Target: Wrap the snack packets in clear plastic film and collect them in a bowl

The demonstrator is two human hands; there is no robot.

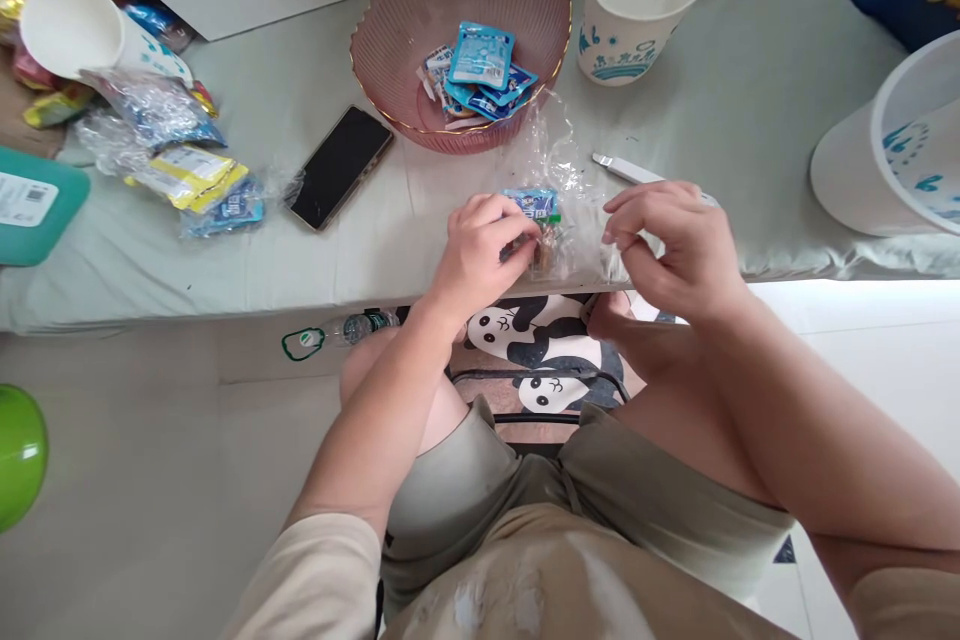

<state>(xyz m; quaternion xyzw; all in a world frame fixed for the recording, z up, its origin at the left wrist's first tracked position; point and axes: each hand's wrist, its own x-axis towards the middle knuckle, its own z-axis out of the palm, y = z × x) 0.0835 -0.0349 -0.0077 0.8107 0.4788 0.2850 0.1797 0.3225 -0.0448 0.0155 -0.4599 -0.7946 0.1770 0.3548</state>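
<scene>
At the table's front edge, my left hand (487, 250) curls its fingers over the left side of a crinkled clear plastic bag (574, 245). A blue snack packet (532, 203) and a small brownish packet with a green edge (547, 245) lie at its fingertips. My right hand (671, 245) hovers at the bag's right side, thumb and fingers drawn together; what they pinch, if anything, is too small to tell. Behind the right hand lies a white utility knife (626, 168), partly hidden by the fingers.
A pink ribbed bowl (390, 40) holds several blue packets (481, 55). Paper cups (630, 40) stand right of it, and a larger white tub (847, 155) is far right. Left are a phone (341, 165), wrappers (199, 175) and a teal box (45, 230).
</scene>
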